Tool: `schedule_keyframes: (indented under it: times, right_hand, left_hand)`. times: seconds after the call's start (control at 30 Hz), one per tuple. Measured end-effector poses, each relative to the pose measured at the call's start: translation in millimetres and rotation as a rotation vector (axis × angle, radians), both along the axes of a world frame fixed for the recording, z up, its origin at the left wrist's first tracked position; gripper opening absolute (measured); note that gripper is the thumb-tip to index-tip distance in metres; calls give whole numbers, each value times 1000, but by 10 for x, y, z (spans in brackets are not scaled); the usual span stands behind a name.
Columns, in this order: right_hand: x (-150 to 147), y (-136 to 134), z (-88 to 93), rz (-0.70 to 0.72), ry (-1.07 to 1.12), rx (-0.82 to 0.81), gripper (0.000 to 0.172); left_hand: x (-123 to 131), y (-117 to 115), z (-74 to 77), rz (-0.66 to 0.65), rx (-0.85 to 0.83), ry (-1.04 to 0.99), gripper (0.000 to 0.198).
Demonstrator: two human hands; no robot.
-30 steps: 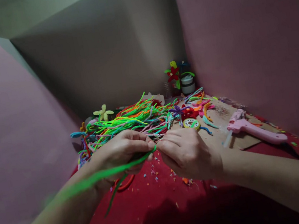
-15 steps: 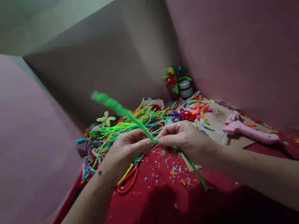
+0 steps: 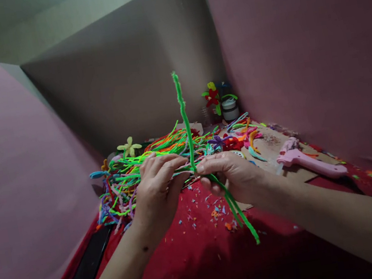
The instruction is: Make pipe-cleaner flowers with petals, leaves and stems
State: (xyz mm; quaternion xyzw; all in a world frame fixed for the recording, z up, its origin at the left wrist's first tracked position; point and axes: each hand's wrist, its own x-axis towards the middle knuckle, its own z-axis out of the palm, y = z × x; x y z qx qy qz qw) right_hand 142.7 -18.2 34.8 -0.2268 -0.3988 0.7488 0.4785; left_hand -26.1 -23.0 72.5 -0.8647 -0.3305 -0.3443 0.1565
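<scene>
Between my thumb and fingers, my right hand (image 3: 230, 170) pinches a fuzzy green pipe cleaner (image 3: 186, 125) at its middle. One length of it stands upright above the pinch, with a slightly crinkled tip. Two green tails hang down below my right palm. My left hand (image 3: 160, 186) is curled with its thumb and index finger closed at the same spot, just left of the upright length. What lies exactly between the left fingertips is partly hidden.
Behind my hands lies a heap of coloured pipe cleaners (image 3: 126, 168). A yellow flower (image 3: 129, 147) and a purple flower (image 3: 219, 142) lie near it. A pink glue gun (image 3: 311, 163) rests on cardboard at right. A black flat object (image 3: 83, 275) lies at left on the red cloth (image 3: 180, 274), with scraps scattered.
The pipe cleaner's long end has swung from leaning left to upright. A second tail now shows below my right hand. My left hand has turned back-up and now hides the scissors.
</scene>
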Motion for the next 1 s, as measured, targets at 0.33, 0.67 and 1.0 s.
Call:
schedule_keyframes:
  times: [0.33, 0.67, 1.0]
  right_hand:
    - [-52, 49, -73, -99, -234, 105, 7]
    - [-97, -81, -159, -650, -891, 955, 14]
    - [-28, -28, -62, -414, -545, 521, 13]
  left_hand:
    - [91, -3, 89, 43, -447, 13, 17]
    - [128, 124, -7, 17, -1421, -730, 13]
    - [15, 33, -31, -31, -1104, -665, 11]
